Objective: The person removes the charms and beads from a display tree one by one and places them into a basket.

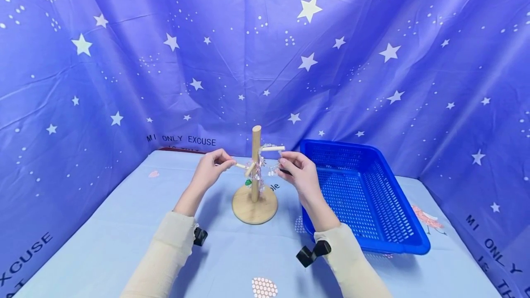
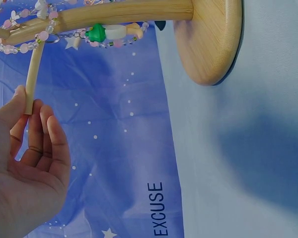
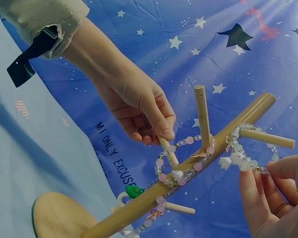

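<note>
Head view shows the left hand (image 1: pixel 213 165) pinching a peg (image 1: pixel 241 166) of the wooden stand (image 1: pixel 255 183) on the table (image 1: pixel 124 233); the right hand (image 1: pixel 297 172) pinches a beaded bracelet (image 1: pixel 273 169) hanging beside the upper peg (image 1: pixel 273 148).

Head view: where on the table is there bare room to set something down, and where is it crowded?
Bare cloth lies left of the wooden stand, beyond the left hand, and along the near edge between the sleeves. The blue basket looks bare inside. It is crowded at the stand's pegs, where both hands work, the right hand at the bead strings.
</note>
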`<state>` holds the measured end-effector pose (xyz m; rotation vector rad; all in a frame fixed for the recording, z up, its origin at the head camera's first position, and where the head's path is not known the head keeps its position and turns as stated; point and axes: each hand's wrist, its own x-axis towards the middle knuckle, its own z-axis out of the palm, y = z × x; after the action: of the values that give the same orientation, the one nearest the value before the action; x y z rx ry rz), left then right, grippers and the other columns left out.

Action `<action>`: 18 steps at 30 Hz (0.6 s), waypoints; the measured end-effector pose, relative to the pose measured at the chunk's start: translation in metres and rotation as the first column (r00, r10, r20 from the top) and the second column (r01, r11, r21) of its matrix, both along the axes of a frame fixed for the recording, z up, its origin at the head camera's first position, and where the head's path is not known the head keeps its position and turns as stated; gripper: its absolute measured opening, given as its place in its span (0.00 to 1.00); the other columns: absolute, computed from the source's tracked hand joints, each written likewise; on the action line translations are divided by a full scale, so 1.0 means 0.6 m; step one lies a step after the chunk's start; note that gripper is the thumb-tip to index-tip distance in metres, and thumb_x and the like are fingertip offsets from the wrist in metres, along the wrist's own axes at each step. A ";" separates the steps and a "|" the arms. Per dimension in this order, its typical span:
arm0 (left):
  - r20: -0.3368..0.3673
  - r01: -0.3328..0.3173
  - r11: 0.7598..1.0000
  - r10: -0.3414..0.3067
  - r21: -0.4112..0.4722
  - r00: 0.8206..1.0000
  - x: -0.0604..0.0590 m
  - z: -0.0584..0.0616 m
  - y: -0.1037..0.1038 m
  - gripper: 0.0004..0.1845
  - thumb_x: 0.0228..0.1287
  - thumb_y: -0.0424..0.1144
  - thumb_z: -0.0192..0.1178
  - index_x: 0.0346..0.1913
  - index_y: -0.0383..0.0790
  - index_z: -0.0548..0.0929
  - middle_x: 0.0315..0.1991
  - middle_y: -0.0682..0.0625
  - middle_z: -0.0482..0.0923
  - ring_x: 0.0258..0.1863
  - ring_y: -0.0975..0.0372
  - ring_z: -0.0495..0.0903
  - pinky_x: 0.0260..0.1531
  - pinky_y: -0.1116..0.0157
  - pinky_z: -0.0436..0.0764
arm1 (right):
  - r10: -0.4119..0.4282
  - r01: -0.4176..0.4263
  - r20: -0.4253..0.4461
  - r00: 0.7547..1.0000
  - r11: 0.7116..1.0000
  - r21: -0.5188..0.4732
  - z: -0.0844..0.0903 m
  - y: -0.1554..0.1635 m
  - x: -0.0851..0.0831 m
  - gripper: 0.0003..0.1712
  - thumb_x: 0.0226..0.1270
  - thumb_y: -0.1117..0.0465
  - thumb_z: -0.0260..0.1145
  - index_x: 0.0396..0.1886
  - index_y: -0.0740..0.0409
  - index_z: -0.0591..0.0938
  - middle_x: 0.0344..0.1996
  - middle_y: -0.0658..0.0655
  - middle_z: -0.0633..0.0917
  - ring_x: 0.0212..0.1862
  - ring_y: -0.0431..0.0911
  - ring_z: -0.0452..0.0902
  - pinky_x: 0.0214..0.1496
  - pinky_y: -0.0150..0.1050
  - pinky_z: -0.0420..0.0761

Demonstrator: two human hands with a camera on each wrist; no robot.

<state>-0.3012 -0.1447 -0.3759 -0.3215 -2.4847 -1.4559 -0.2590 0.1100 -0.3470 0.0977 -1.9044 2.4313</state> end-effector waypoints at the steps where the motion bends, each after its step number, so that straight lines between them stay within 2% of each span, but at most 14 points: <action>1: -0.001 0.000 1.000 0.000 0.000 1.000 0.000 0.000 0.000 0.07 0.67 0.38 0.65 0.35 0.37 0.83 0.31 0.46 0.82 0.30 0.61 0.76 0.28 0.69 0.74 | -0.005 0.005 0.000 1.000 1.000 -0.010 0.000 0.001 0.000 0.14 0.71 0.71 0.61 0.55 0.69 0.77 0.30 0.46 0.85 0.34 0.36 0.82 0.41 0.31 0.86; 8: -0.009 -0.001 1.000 0.001 0.003 1.000 0.001 -0.001 0.000 0.07 0.67 0.38 0.65 0.35 0.37 0.83 0.31 0.46 0.82 0.30 0.61 0.75 0.28 0.70 0.74 | -0.029 0.028 -0.026 0.999 0.999 -0.028 0.003 0.008 0.002 0.13 0.72 0.71 0.60 0.54 0.70 0.77 0.29 0.46 0.85 0.34 0.37 0.81 0.42 0.31 0.86; 18: -0.010 0.007 1.000 -0.007 0.006 1.000 0.000 -0.002 -0.001 0.06 0.67 0.37 0.65 0.35 0.36 0.83 0.30 0.47 0.81 0.29 0.61 0.75 0.27 0.70 0.73 | -0.056 0.056 -0.041 0.998 0.998 -0.018 0.005 0.021 0.003 0.12 0.72 0.69 0.61 0.53 0.65 0.79 0.31 0.46 0.86 0.35 0.38 0.84 0.43 0.31 0.86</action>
<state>-0.3013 -0.1454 -0.3771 -0.3355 -2.4730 -1.4609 -0.2569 0.1228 -0.3442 0.0925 -1.8433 2.3899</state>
